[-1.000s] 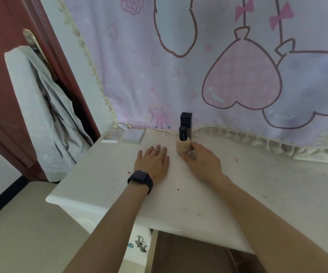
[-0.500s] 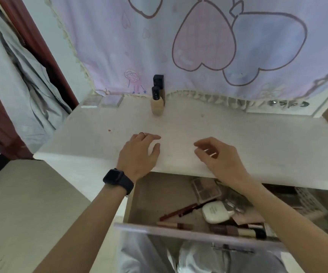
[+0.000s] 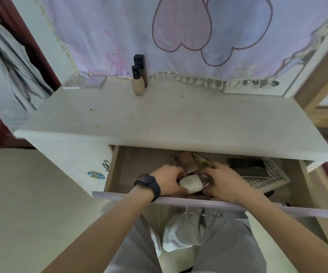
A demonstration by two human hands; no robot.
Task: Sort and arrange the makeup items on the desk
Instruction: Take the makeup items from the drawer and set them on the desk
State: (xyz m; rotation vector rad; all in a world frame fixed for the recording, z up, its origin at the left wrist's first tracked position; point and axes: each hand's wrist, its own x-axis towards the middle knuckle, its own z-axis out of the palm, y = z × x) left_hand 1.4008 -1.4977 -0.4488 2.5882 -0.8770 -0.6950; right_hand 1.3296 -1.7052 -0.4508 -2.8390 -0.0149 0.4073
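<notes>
**Down in the drawer, both hands among the makeup**

Behind everything hung a lavender cloth drawn with pink hearts. Below it lay the white, speckled surface, and under its front edge a wooden drawer stood pulled out. A white lattice basket sat in the drawer's right part. The left hand was curled round a cream-white rounded container near the drawer's front. The right hand, just beside it, had bent fingers among the clutter; what it pinched, if anything, I could not tell. A brown eyeshadow palette lay behind the hands. At the surface's back stood a beige bottle with a black cap, touching a taller black-capped bottle.
</notes>
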